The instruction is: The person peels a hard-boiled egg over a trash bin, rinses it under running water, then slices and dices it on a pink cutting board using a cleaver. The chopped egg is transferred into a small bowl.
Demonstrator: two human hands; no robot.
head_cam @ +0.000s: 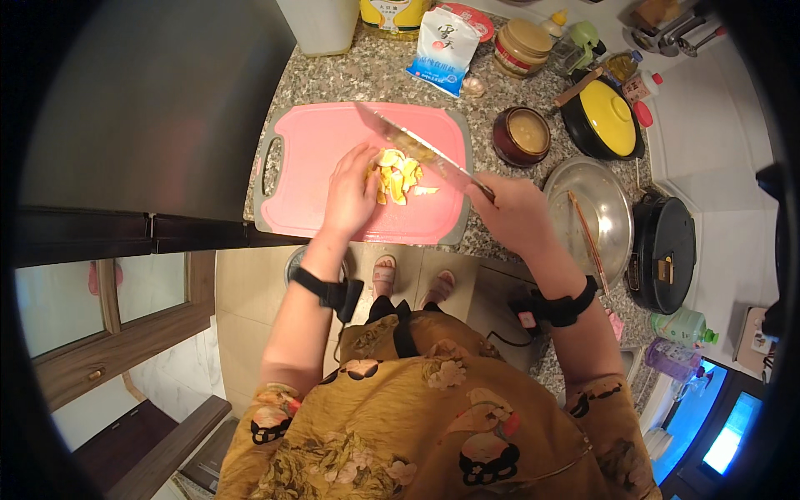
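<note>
My right hand point(511, 209) grips the handle of a kitchen cleaver point(431, 153), its broad blade slanting up and left over a pink cutting board point(306, 162) with grey corners. Yellow bits cling to the blade, which looks slightly blurred. Just below it lies a small heap of chopped pale-yellow food pieces point(395, 178); what food it is, I cannot tell. My left hand point(354, 190) rests at the heap's left side, fingers together and curved against the pieces. Part of the heap is hidden behind those fingers.
Right of the board stand a brown pot point(524, 136) and a steel bowl point(587, 219) with chopsticks point(587, 240) across it. Behind are a white-and-blue packet point(442, 53), a garlic bulb point(473, 87), a jar point(520, 50) and a yellow-lidded black casserole point(606, 115). A black appliance point(664, 256) sits far right.
</note>
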